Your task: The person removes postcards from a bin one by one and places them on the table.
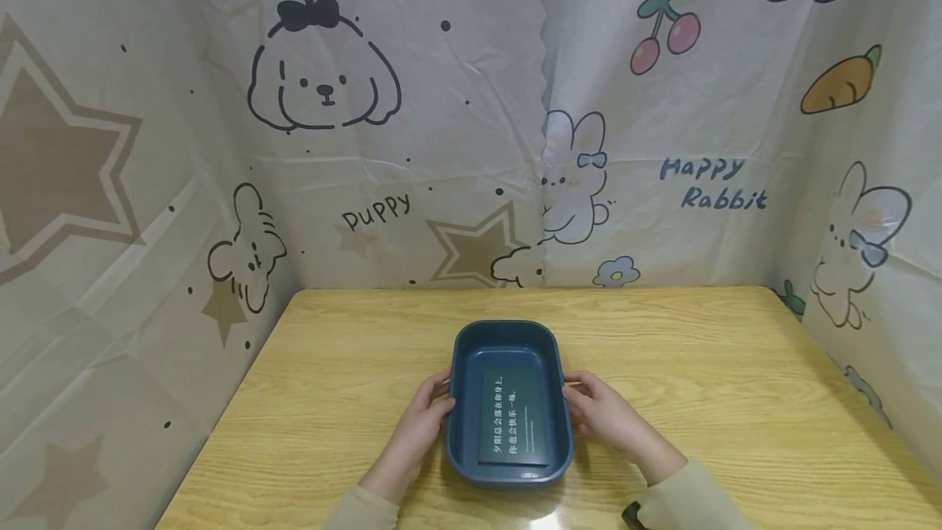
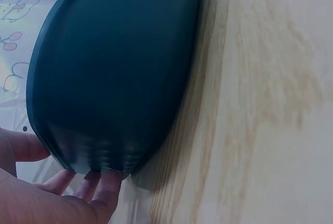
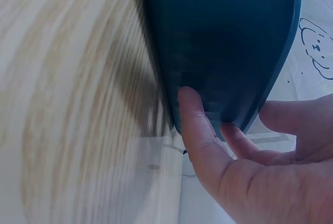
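Note:
A dark blue rectangular tray (image 1: 508, 477) with rounded corners sits on the wooden table, one short side toward me. Inside it lies a flat dark green booklet (image 1: 513, 419) with white printed characters. My left hand (image 1: 424, 424) holds the tray's left side, thumb near the rim; the left wrist view shows its fingertips against the outer wall (image 2: 114, 78). On the opposite side my right hand (image 1: 599, 414) holds the tray too. Its fingers (image 3: 195, 125) press low on the outside wall in the right wrist view, with the thumb up by the rim.
The wooden tabletop (image 1: 353, 366) extends around the tray. Pale curtains (image 1: 456, 129) with cartoon prints hang behind the table and along both sides. A small black item (image 1: 631, 515) shows by the right sleeve (image 1: 688, 497) at the front.

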Motion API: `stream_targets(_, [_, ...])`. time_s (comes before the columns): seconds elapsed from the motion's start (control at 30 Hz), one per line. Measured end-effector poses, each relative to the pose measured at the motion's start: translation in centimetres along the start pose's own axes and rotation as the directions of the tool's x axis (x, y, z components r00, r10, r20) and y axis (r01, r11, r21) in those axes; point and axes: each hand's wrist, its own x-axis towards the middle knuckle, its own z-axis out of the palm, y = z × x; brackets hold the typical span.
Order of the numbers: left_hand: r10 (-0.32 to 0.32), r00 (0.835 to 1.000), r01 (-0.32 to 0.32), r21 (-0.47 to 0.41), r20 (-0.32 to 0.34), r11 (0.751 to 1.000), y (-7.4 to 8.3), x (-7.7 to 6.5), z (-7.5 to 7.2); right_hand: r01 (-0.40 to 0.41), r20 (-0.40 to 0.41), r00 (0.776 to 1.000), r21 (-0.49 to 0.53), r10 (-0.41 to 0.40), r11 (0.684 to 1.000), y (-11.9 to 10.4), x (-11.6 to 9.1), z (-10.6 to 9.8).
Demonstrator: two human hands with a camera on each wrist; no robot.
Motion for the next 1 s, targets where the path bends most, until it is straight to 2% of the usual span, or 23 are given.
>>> stream_targets(0.8, [-0.012,1.000,0.011,-0.018,-0.007,1.000,-0.05,-0.31,-0.02,0.017,-0.008,1.000,-0.008,-0.017,1.000,0.15,-0.43,0.18])
stream_targets(1.0, [-0.001,1.000,0.000,-0.011,-0.013,1.000,0.15,-0.37,0.01,-0.002,-0.049,0.999,-0.043,0.000,0.999,-0.30,-0.52,0.21])
